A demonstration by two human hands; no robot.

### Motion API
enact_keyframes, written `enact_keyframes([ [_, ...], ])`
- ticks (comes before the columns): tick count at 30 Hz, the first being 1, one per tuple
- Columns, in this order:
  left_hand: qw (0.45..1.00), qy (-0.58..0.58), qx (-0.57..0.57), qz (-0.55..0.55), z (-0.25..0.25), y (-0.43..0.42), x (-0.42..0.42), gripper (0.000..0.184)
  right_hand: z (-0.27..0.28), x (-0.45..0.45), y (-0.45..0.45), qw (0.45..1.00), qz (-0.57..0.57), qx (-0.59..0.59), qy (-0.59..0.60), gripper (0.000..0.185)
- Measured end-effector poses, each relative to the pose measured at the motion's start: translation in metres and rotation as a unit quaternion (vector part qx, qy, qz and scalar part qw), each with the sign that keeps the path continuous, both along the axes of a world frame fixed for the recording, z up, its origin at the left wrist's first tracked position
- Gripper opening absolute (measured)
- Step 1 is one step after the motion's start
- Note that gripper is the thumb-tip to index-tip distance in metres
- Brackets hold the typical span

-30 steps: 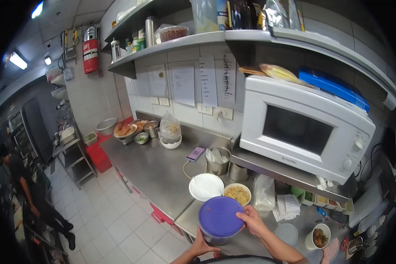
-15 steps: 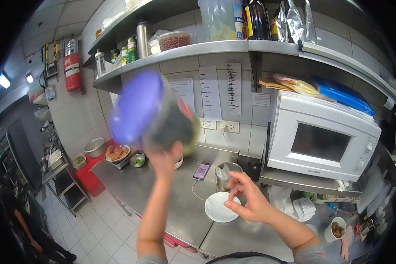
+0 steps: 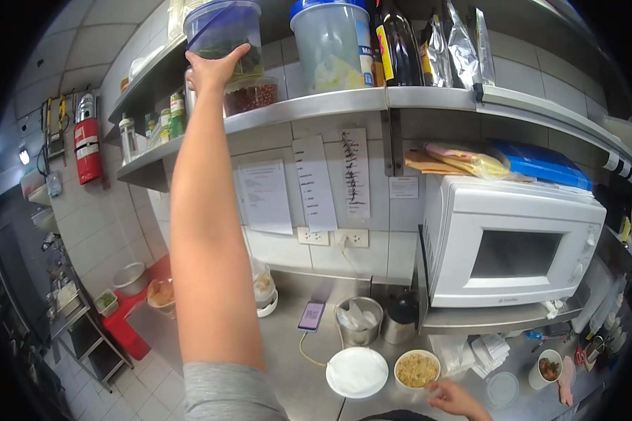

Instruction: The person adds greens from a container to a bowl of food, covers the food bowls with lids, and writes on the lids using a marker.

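High at the upper left, my left hand (image 3: 216, 70) grips a clear tub (image 3: 235, 35) with dark green contents and a blue rim, at the upper shelf above a container of red beans (image 3: 251, 97). My left arm is stretched up in front of the wall. Low in the view, my right hand (image 3: 453, 398) has its fingers apart and holds nothing. It is just right of a bowl of yellowish food (image 3: 416, 370). A white plate (image 3: 357, 372) lies left of that bowl.
A microwave (image 3: 512, 245) stands on a raised shelf at the right. The metal shelf (image 3: 330, 104) holds bottles and a large tub (image 3: 332, 49). A phone (image 3: 312, 316) with a cable, metal pots (image 3: 398, 324) and a cup of food (image 3: 545, 370) are on the counter.
My left hand has raised the tub from over the counter to the upper shelf. My right hand let go of it and has moved down beside the yellowish food. The view has shifted.
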State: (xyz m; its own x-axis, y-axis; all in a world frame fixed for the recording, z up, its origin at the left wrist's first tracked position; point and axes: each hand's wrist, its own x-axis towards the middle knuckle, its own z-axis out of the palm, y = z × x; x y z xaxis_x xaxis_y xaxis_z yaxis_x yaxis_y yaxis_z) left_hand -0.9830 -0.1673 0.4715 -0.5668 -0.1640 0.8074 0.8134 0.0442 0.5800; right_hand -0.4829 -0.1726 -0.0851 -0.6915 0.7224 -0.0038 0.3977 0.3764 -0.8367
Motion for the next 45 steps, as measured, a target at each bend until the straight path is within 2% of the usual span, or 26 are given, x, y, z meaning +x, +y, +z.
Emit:
enact_keyframes([
  [4,1.000,-0.004,0.005,-0.018,0.008,0.039,-0.012,0.130,-0.045,0.004,0.002,0.983,-0.044,-0.172,0.046,0.033],
  [9,0.998,-0.008,-0.033,-0.054,0.013,0.071,-0.048,0.121,-0.069,-0.011,0.003,0.998,0.002,-0.002,0.068,0.031],
  [13,0.995,-0.006,-0.010,-0.101,-0.019,0.085,-0.062,0.117,-0.067,-0.016,0.009,0.999,-0.002,-0.048,0.024,0.032],
  [16,0.990,-0.009,-0.021,-0.137,-0.019,0.092,-0.070,0.119,-0.071,-0.015,0.017,0.997,-0.008,-0.073,0.013,0.034],
  [20,0.982,-0.028,-0.171,-0.078,-0.011,0.111,-0.054,0.117,-0.071,-0.015,0.022,0.998,-0.001,-0.067,-0.007,0.035],
  [24,0.967,0.039,-0.230,-0.102,0.013,0.162,-0.084,0.113,-0.085,-0.017,0.026,1.000,0.009,-0.027,0.008,0.035],
  [25,0.960,0.031,-0.252,-0.121,0.014,0.163,-0.077,0.111,-0.078,-0.014,0.025,0.996,0.019,-0.084,-0.033,0.036],
  [27,0.953,0.056,-0.262,-0.141,0.027,0.182,-0.097,0.099,-0.062,-0.012,0.023,0.995,0.031,-0.092,-0.006,0.033],
  [29,0.951,0.129,-0.226,-0.165,0.016,0.184,-0.080,0.069,-0.070,-0.007,0.018,0.992,0.022,-0.119,0.033,0.033],
  [30,0.949,0.193,-0.186,-0.166,-0.005,0.155,-0.046,0.047,-0.073,-0.004,0.017,0.995,0.030,-0.089,0.032,0.032],
  [31,0.949,0.101,-0.212,-0.208,-0.023,0.117,0.004,0.039,-0.073,0.000,0.015,0.997,0.031,-0.063,0.032,0.031],
  [34,0.937,0.275,-0.184,-0.111,-0.038,0.114,0.000,0.035,-0.081,0.013,0.007,0.999,0.024,-0.040,0.022,0.031],
  [36,0.910,0.387,-0.146,0.022,-0.051,0.103,-0.003,0.033,-0.093,0.022,0.002,0.999,0.015,-0.026,0.039,0.032],
  [38,0.865,0.469,-0.049,0.170,-0.074,0.088,0.010,0.032,-0.086,0.032,-0.012,0.999,-0.008,-0.035,0.026,0.034],
  [40,0.841,0.482,0.076,0.232,-0.119,0.062,0.043,0.032,-0.075,0.047,-0.018,0.998,-0.020,-0.053,-0.005,0.034],
  [42,0.850,0.505,0.146,0.016,-0.170,0.025,0.094,0.034,-0.071,0.064,-0.020,0.998,-0.027,-0.060,-0.022,0.035],
  [45,0.765,0.492,0.179,-0.376,-0.270,-0.022,0.191,0.043,-0.051,0.107,-0.015,0.996,-0.045,-0.053,-0.051,0.035],
])
